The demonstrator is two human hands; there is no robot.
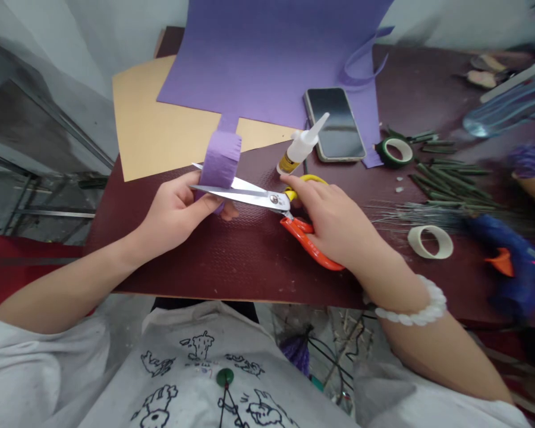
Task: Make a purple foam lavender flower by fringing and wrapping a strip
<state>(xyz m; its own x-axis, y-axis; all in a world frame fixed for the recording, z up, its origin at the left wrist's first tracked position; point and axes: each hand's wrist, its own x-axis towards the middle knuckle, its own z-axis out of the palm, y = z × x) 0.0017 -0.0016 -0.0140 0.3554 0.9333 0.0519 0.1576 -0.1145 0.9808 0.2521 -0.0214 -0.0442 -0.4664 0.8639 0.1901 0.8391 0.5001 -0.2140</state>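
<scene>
My left hand pinches a curled purple paper strip, whose right edge shows a row of short cuts. In my right hand is a pair of scissors with one yellow and one red handle. Their blades are parted and reach left to the strip, one blade passing in front of it near my left thumb. A white glue bottle with a long nozzle stands just beyond my right fingers. Part of the strip beneath the blades is hidden by my left fingers.
Behind lie a large purple sheet, a tan sheet and a phone. To the right are green tape, several green stems, thin wires, a white tape roll and a blue glue gun.
</scene>
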